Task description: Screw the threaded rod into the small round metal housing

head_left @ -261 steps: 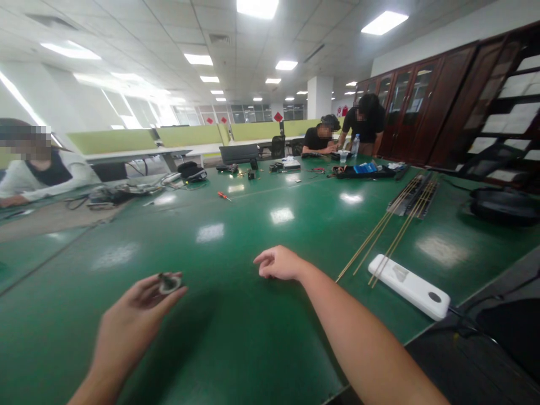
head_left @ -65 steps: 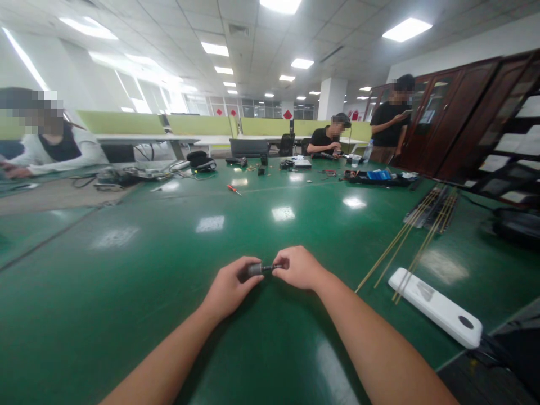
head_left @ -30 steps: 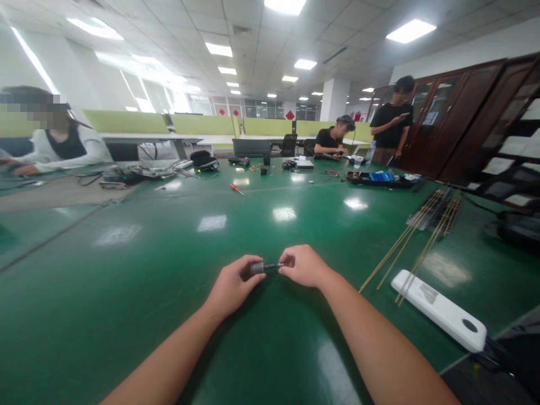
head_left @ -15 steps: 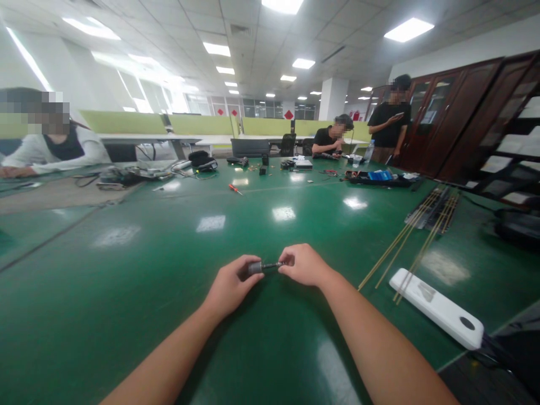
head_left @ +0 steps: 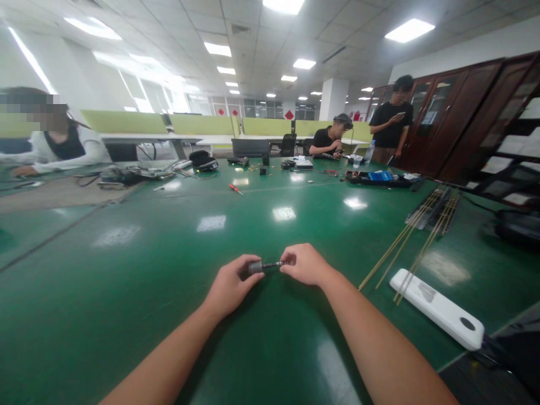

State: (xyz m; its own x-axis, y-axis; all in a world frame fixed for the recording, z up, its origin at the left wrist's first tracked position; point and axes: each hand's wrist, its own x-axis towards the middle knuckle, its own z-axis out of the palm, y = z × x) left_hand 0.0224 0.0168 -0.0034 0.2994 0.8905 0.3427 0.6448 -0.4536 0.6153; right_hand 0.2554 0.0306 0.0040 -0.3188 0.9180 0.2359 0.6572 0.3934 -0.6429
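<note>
A white panelled ceiling [head_left: 169, 22] spans the room, set with an air vent [head_left: 241, 31] and bright rectangular lights [head_left: 410, 31] that throw white patches of glare onto the glossy green surface [head_left: 139, 242] below. Daylight glares through windows [head_left: 31, 59] on the left. Far off, yellow-green partitions [head_left: 126, 122] stand in a row — dark chairs [head_left: 251, 148] on their near side. A white pillar [head_left: 334, 98] rises right of centre, and dark reddish wooden cabinets [head_left: 464, 124], some glass-doored, line the right wall [head_left: 447, 48].
</note>
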